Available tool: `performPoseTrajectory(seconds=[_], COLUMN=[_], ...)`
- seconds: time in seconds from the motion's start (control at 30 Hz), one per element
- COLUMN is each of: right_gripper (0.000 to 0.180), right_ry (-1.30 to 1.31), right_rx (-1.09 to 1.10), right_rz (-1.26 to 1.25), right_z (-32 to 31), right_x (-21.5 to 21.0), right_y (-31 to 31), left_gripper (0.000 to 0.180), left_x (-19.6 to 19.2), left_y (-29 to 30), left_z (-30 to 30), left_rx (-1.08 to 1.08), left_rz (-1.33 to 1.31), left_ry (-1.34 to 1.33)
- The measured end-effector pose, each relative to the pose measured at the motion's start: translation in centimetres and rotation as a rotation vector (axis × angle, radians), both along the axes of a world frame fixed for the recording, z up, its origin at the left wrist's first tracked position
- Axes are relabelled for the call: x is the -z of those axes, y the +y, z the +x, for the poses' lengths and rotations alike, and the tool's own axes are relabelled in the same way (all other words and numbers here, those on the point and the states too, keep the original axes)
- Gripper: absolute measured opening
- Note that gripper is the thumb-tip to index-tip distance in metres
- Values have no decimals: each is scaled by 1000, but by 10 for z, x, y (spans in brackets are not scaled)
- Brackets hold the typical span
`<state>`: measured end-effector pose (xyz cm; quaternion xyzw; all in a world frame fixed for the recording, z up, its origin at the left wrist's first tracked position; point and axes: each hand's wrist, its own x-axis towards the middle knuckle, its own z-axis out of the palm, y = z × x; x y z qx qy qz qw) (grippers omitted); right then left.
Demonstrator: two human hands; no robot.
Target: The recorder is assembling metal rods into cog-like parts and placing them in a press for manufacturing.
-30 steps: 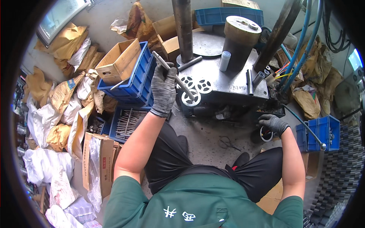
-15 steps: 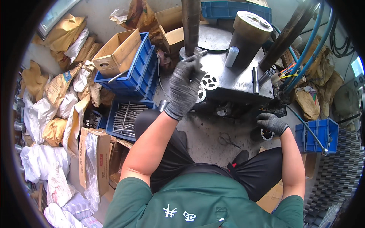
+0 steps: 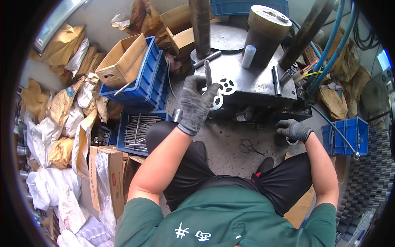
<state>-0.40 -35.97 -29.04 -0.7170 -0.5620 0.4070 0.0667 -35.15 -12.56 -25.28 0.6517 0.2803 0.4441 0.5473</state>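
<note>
My left hand [image 3: 194, 99], in a grey knit glove, pinches a stepped metal shaft [image 3: 208, 72] between thumb and fingers. The shaft stands upright, its narrow end up, over the front left of a steel press table [image 3: 230, 68]. Beside the fingers, two pale spoked discs, one of them a spoked disc [image 3: 226, 86], lie near the table edge. Behind the shaft lies a dark metal rod [image 3: 207, 59]. My right hand [image 3: 294, 130], gloved too, is curled low at the table's right front, above a pale ring [image 3: 292, 142]; its fingertips and whatever they grip are hidden.
A blue crate [image 3: 135, 131] of metal shafts sits left of my knee, with stacked blue crates [image 3: 153, 70] behind. On the table stand a thick steel cylinder [image 3: 267, 39], a white bottle [image 3: 248, 56] and a short tube [image 3: 276, 80]. Scissors [image 3: 251, 147] lie on the floor.
My left hand has come down and slightly nearer with the shaft, which now points upright; the rod behind it shows clear. My right hand has stayed nearly in place. The whole view has shifted slightly.
</note>
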Motion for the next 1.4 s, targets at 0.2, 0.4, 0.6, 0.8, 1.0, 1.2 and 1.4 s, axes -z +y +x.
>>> performPoseTrajectory(seconds=[0.2, 0.4, 0.6, 0.8, 1.0, 1.2, 1.4], right_gripper=[34, 26, 29, 49, 56, 54, 56], right_ry=[114, -118, -355, -500, -480, -493, -466], right_rx=[50, -237, -196, -87, -94, -89, -75], right_rz=[282, 910, 1152, 854, 907, 867, 889], right_z=[-21, -82, -133, -167, -162, -166, -157], right_x=[-9, -40, -58, -16, -15, -9, -11], right_y=[26, 98, 219, 274, 275, 286, 279], left_gripper=[55, 35, 56, 44, 33, 24, 15], left_x=[44, 56, 65, 59, 76, 100, 81], left_y=[1, 2, -4, -10, -1, 5, -5], left_z=[22, 38, 40, 52, 51, 31, 33], left_rx=[-372, -299, -626, -622, -627, -459, -357], left_rz=[141, -75, -95, -167, -6, -304, -441], left_ry=[292, 262, 278, 243, 318, -6, -182])
